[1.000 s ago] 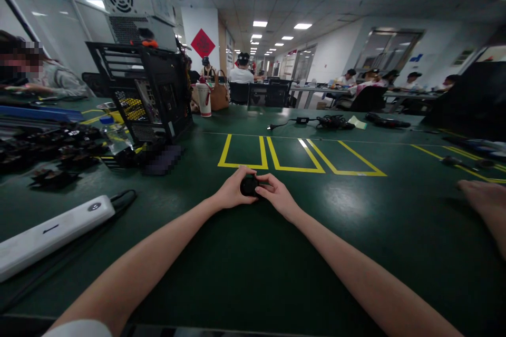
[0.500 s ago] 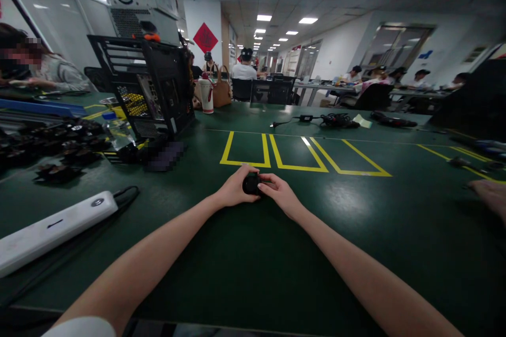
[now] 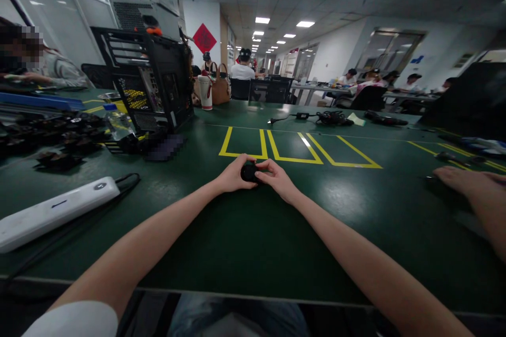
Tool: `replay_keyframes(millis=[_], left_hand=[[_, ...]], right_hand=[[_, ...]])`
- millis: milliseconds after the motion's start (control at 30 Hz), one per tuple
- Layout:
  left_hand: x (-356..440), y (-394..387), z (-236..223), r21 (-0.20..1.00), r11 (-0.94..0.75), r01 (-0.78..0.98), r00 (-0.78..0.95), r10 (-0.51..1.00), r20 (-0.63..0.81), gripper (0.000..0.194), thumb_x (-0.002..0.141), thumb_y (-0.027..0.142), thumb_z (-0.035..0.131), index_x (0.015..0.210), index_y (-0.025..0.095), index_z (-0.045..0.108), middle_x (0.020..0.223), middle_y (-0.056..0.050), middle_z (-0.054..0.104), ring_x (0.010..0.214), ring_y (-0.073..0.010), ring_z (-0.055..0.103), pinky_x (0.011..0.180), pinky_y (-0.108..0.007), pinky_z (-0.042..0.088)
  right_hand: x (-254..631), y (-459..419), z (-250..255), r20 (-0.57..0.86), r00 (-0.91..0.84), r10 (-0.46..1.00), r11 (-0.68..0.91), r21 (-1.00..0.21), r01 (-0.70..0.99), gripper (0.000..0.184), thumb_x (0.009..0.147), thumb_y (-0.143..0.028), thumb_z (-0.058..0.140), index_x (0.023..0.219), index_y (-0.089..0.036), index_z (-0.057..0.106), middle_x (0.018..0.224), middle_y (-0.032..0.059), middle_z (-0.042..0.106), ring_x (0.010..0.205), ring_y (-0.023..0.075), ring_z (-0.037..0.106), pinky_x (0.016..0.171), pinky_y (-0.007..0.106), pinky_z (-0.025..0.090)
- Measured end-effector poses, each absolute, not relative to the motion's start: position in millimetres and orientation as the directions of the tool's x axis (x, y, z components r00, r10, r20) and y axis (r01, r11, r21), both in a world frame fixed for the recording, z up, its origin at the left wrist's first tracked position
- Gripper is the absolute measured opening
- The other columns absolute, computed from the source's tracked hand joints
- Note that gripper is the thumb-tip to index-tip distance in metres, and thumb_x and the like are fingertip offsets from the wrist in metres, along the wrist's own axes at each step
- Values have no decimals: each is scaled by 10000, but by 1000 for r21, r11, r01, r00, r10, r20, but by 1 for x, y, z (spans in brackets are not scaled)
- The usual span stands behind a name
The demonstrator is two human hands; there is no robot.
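Between my two hands, just short of the yellow tape frames, is a small round black part [image 3: 249,172]; its exact kind cannot be made out. My left hand [image 3: 232,174] curls around its left side, thumb below and fingers above. From the right, my right hand [image 3: 275,177] pinches its edge between thumb and fingers. Both forearms rest low over the green tabletop [image 3: 253,242]. Fingers cover part of the black piece's rim.
White power strip [image 3: 59,213] with a cable lies at left, near a pile of black parts [image 3: 59,139]. An open computer case [image 3: 146,81] stands behind. Yellow tape [image 3: 276,159] marks frames ahead. A black cable [image 3: 334,118] lies beyond; another person's hand [image 3: 460,179] is at right.
The view has tilted down slightly, showing the table's near edge and my lap. Both hands keep their hold on the round part. The other person's hand at right has come further into view.
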State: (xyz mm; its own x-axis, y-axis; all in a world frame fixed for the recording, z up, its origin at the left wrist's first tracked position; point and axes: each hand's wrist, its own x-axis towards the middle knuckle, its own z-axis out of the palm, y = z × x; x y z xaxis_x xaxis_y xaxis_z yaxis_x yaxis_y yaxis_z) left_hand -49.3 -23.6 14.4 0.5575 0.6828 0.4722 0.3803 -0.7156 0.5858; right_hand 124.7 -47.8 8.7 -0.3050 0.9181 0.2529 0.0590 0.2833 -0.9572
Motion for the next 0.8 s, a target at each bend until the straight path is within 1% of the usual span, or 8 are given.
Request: replay_keyframes(millis=[200,300,433,600,700,800], left_hand=[[-49,-26,18,586,-702,405,568,696,440,551,569,269,677,1045,191,412,1017,-59,498,914,-211,503,779,-353,410],[-48,-26,15,590,-703,399,550,697,459,549,579,265,670,1055,193,405,1015,-56,497,910,-206,503,771,-346,411],[-47,-26,13,584,-721,374,560,677,478,566,568,253,677,1059,198,402,1003,-47,498,895,-200,504,766,-342,409],[-49,-28,15,571,-739,358,574,657,489,563,574,248,674,1065,200,403,1020,-54,489,921,-204,492,786,-344,401],[-49,-28,14,571,-738,360,570,659,491,562,575,247,674,1067,202,405,1023,-55,488,916,-203,493,784,-347,402],[-48,-27,12,585,-726,362,561,671,485,571,565,257,684,1062,205,408,1007,-50,495,898,-203,499,770,-351,407]], right_hand=[[126,-47,6,256,-309,916,305,-945,121,282,720,-291,555,986,-205,513,979,24,534,872,134,535,815,309,417],[127,-48,6,246,-347,905,294,-952,90,266,717,-287,561,961,-188,520,980,27,544,872,136,541,823,314,414],[128,-47,4,275,-363,890,302,-953,18,266,674,-262,614,912,-199,513,958,8,547,863,132,547,824,314,417],[127,-47,2,280,-330,901,306,-952,28,180,716,-306,567,856,-207,515,904,-1,540,832,125,541,772,303,444],[126,-48,5,272,-325,906,296,-955,28,203,701,-281,587,874,-206,511,924,0,532,816,121,550,767,302,449],[125,-51,9,245,-318,916,279,-958,67,249,698,-264,589,924,-200,506,985,20,526,837,137,561,782,327,448]])
